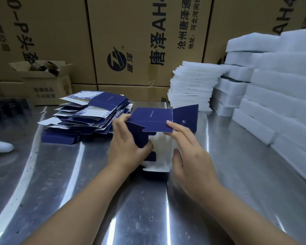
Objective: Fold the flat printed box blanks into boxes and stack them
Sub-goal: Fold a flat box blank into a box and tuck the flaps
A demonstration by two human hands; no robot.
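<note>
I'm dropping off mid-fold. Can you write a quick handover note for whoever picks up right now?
Left hand: grips the half-folded box blank by its left flap.
Right hand: pinches its top panel's right edge.
Pile of flat blanks: on the steel table, left of the hands.
Done: this blank is partly raised, not closed.
Left: close it, stack it, fold the pile. No finished stack is plainly visible.
</note>
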